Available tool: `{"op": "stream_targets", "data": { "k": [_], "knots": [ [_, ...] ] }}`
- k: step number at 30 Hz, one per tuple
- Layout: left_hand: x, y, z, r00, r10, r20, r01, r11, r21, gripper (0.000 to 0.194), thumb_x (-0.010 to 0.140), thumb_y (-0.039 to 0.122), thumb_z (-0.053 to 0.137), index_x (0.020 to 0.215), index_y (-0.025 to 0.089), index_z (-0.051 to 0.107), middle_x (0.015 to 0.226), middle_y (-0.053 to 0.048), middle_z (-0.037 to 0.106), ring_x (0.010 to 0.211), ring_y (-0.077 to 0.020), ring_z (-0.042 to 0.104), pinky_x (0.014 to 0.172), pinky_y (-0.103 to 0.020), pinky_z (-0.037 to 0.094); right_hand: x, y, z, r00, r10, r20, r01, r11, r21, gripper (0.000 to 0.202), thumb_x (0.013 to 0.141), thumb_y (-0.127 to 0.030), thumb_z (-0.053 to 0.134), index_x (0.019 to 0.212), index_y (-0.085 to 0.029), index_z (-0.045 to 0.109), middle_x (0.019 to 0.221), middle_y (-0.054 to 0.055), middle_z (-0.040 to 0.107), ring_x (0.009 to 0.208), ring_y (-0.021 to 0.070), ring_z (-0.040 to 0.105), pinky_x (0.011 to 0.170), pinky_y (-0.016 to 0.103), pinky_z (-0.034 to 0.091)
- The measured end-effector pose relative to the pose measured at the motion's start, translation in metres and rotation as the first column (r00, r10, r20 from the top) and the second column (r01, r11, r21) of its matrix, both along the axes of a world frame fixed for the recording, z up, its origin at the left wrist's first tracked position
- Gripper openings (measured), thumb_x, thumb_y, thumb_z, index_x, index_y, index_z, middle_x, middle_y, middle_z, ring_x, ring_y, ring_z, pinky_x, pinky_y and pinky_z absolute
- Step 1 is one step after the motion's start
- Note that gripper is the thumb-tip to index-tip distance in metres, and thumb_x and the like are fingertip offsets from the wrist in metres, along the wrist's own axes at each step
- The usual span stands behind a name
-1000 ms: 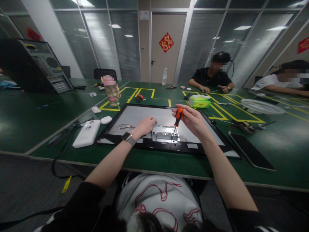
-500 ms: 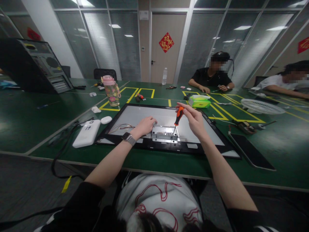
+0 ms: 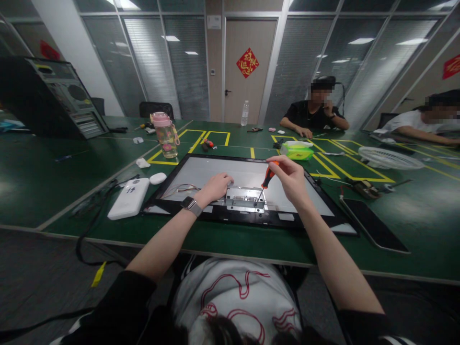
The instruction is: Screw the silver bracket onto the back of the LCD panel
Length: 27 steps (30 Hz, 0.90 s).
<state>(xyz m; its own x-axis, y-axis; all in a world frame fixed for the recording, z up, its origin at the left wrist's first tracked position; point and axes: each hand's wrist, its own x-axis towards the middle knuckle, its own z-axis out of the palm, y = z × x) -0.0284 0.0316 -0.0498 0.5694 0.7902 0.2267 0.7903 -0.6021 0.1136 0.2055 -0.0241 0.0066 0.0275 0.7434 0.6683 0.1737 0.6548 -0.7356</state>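
Note:
A flat display panel (image 3: 190, 173) with a black frame lies on the table, its pale back facing up. Near its front edge is a silver metal bracket (image 3: 244, 209). My left hand (image 3: 215, 186), wearing a watch, has its fingers curled down at the bracket's upper left corner; the fingertips are partly hidden. With my right hand (image 3: 290, 179) I pinch the top of an orange and black screwdriver (image 3: 269, 176). The screwdriver leans to the right, and its tip meets the right part of the bracket. Thin wires (image 3: 183, 188) lie on the panel's left side.
A white phone-like device (image 3: 129, 199) and a white oval case (image 3: 158, 178) lie left of the panel. Beyond stand a pink-lidded bottle (image 3: 165, 136) and a computer tower (image 3: 53, 98). A dark slab (image 3: 373, 224) lies right. Two people sit across the table.
My right hand has shifted slightly right and down, its fingers closing on the screwdriver's handle, which tilts more to the right. My left hand stays put. A person opposite has raised a hand.

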Motion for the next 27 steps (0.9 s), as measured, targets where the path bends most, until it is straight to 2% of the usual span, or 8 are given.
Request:
{"op": "stream_targets", "data": {
  "k": [4,6,10,12,16,21,24,27],
  "knots": [
    [0.0005,-0.0001,0.0009,1.0,0.002,-0.002,-0.002,1.0,-0.004,0.039,0.087,0.006,0.036,0.115,0.016,0.061,0.111,-0.012,0.059,0.1,-0.0229,0.057,0.092,-0.036,0.045,-0.0015,0.0008,-0.0007,0.982,0.172,-0.076,-0.178,0.981,-0.079,0.024,0.086,-0.041,0.06,0.101,-0.024,0.069,0.088,0.004,0.068,0.083,0.0184,0.064,0.079,0.036,0.052],
    [0.0006,-0.0005,0.0016,1.0,0.002,-0.003,-0.002,1.0,-0.007,0.039,0.087,0.006,0.036,0.115,0.017,0.061,0.111,-0.012,0.059,0.101,-0.0231,0.057,0.092,-0.036,0.045,-0.0021,0.0006,-0.0005,0.97,0.22,-0.106,-0.229,0.97,-0.082,0.023,0.087,-0.041,0.058,0.099,-0.025,0.068,0.089,0.004,0.069,0.083,0.0186,0.065,0.08,0.037,0.052],
    [0.0005,-0.0019,0.0023,1.0,0.006,-0.013,-0.006,1.0,-0.003,0.039,0.087,0.007,0.036,0.115,0.017,0.061,0.111,-0.012,0.059,0.1,-0.023,0.057,0.091,-0.036,0.046,-0.0008,0.0026,-0.0032,0.98,0.178,-0.09,-0.185,0.98,-0.068,0.016,0.081,-0.039,0.067,0.09,-0.026,0.069,0.077,-0.001,0.065,0.072,0.015,0.063,0.073,0.033,0.052],
    [0.0004,-0.0018,0.002,1.0,0.007,-0.012,-0.007,1.0,-0.001,0.039,0.087,0.007,0.036,0.115,0.017,0.061,0.11,-0.012,0.059,0.099,-0.0229,0.058,0.09,-0.036,0.046,0.0002,0.0038,-0.0045,0.982,0.159,-0.099,-0.166,0.983,-0.075,0.017,0.079,-0.038,0.07,0.091,-0.026,0.069,0.072,-0.002,0.064,0.07,0.0146,0.063,0.072,0.032,0.052],
    [0.0002,0.0006,-0.0002,1.0,-0.001,-0.001,0.001,1.0,-0.004,0.039,0.086,0.006,0.037,0.114,0.016,0.062,0.111,-0.012,0.059,0.101,-0.0224,0.057,0.092,-0.036,0.046,-0.0003,0.0025,-0.0017,0.972,0.205,-0.111,-0.216,0.971,-0.103,0.026,0.084,-0.043,0.062,0.104,-0.026,0.067,0.087,0.003,0.07,0.082,0.0184,0.067,0.079,0.037,0.054],
    [0.0,0.0027,-0.0018,1.0,-0.003,-0.009,0.003,1.0,-0.001,0.039,0.086,0.007,0.037,0.115,0.017,0.061,0.111,-0.011,0.059,0.1,-0.0227,0.057,0.091,-0.036,0.046,-0.0017,0.0001,0.0016,0.964,0.261,-0.052,-0.266,0.957,-0.119,0.034,0.09,-0.046,0.052,0.113,-0.024,0.064,0.099,0.007,0.07,0.089,0.0201,0.067,0.086,0.041,0.053],
    [0.0001,0.002,-0.0012,1.0,0.005,-0.016,-0.005,1.0,-0.001,0.04,0.086,0.007,0.037,0.115,0.018,0.061,0.111,-0.011,0.059,0.1,-0.0227,0.058,0.09,-0.036,0.046,-0.0013,0.0008,-0.0004,0.983,0.185,-0.001,-0.184,0.978,-0.097,0.032,0.087,-0.043,0.057,0.113,-0.025,0.065,0.096,0.005,0.068,0.087,0.0192,0.065,0.082,0.038,0.053],
    [0.0005,0.0002,0.0002,1.0,0.01,-0.017,-0.011,1.0,-0.002,0.04,0.086,0.007,0.037,0.115,0.018,0.061,0.112,-0.011,0.059,0.101,-0.023,0.057,0.091,-0.035,0.046,-0.0012,0.0008,-0.0016,0.998,-0.013,0.062,0.013,1.0,0.003,0.023,0.079,-0.038,0.069,0.097,-0.024,0.07,0.087,0.002,0.063,0.077,0.0166,0.061,0.075,0.033,0.052]
  ]
}}
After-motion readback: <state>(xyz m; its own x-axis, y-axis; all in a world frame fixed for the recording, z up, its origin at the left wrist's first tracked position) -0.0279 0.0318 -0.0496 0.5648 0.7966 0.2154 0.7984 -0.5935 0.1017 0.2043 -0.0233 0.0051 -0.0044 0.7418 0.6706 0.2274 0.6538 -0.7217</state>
